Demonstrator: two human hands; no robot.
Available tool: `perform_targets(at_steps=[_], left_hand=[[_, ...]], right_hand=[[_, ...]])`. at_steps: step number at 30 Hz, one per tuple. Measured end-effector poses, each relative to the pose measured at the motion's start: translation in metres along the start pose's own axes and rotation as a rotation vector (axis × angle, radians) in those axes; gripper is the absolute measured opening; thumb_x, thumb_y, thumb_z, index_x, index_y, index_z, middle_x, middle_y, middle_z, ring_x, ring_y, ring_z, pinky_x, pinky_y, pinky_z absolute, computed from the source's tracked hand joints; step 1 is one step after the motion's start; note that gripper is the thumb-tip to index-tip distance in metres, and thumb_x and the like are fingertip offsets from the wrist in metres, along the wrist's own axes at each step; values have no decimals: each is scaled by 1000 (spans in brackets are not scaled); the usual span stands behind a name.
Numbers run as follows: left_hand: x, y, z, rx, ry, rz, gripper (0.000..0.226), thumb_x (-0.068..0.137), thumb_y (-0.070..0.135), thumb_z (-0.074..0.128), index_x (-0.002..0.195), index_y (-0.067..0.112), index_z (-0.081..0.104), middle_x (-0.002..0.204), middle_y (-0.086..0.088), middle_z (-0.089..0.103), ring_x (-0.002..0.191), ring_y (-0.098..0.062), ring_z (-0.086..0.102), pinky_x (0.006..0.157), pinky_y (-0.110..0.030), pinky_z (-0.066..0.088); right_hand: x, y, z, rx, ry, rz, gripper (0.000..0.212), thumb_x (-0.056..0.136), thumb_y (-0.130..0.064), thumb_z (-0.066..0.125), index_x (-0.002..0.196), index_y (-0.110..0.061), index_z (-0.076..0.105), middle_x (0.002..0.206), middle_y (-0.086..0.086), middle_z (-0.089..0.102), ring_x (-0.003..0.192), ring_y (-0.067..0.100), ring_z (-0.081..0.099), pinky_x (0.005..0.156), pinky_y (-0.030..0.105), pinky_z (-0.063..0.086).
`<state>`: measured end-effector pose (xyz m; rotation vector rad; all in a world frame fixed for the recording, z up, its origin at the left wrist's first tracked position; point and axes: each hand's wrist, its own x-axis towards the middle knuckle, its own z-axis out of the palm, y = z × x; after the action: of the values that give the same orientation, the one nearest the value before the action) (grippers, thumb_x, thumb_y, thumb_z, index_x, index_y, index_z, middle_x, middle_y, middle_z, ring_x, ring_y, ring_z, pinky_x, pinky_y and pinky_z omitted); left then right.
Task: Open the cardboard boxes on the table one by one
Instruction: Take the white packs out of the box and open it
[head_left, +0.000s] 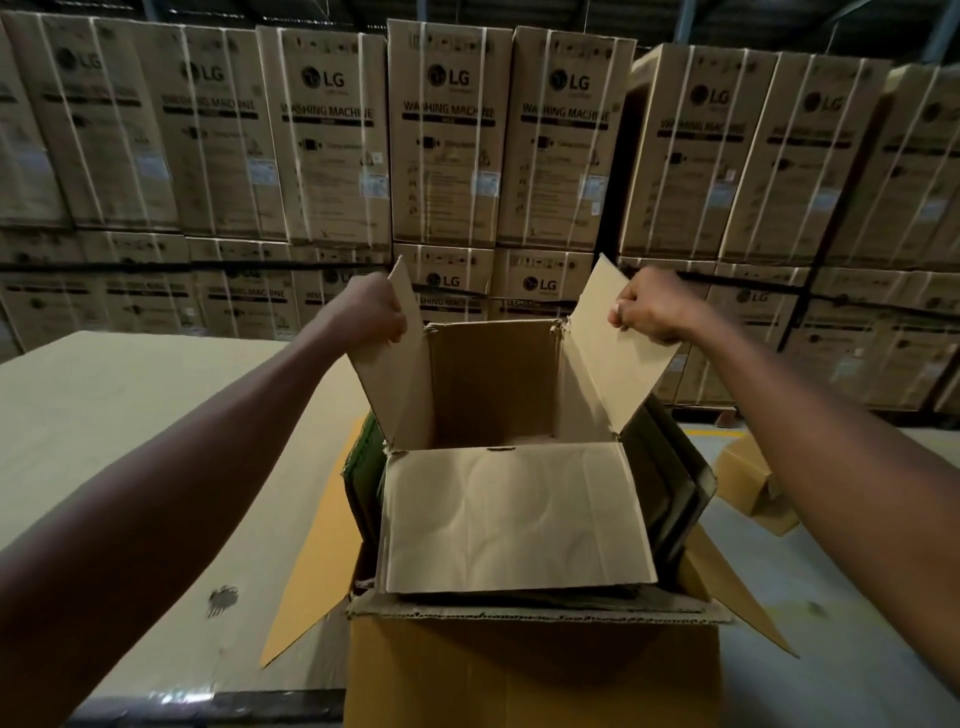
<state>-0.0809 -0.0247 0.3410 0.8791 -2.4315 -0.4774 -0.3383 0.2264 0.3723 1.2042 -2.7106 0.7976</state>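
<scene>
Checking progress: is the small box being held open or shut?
Open: the hands, left and right, hold the small box's side flaps raised apart.

An inner box (514, 395) stands inside a bigger outer box (535, 670), which is at the near edge of the table (130, 415). The left hand (371, 309) holds the left flap (395, 364) and the right hand (652, 312) holds the right flap (613, 353). The near flap (514, 517) lies toward the person. A small box (750, 480) lies to the right, lower down. Behind the table, big cartons (447, 135) are stacked in rows.
</scene>
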Motion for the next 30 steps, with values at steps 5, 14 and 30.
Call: perform_targets(at_steps=[5, 14, 30], left_hand=[[-1, -12, 21, -18, -18, -34, 9, 94, 12, 68, 95, 3, 72, 84, -6, 71, 70, -12, 69, 55, -21, 48], [-7, -29, 49, -35, -44, -54, 13, 95, 14, 68, 92, 3, 74, 85, -7, 73, 70, -15, 71, 45, -15, 46], [-10, -55, 43, -94, -76, -91, 19, 95, 25, 69, 94, 7, 76, 90, -5, 73, 81, -17, 69, 60, -24, 49]], right_hand=[[-7, 9, 27, -28, -1, 18, 21, 101, -16, 64, 97, 1, 77, 98, 16, 76, 91, 30, 74, 57, 28, 49], [-17, 16, 61, -114, -16, 46, 17, 102, -13, 62, 98, -2, 75, 87, 10, 70, 76, 22, 68, 61, 31, 52], [-10, 45, 50, -100, -93, 74, 26, 103, -20, 61, 98, 2, 76, 93, 15, 70, 70, 19, 57, 56, 30, 39]])
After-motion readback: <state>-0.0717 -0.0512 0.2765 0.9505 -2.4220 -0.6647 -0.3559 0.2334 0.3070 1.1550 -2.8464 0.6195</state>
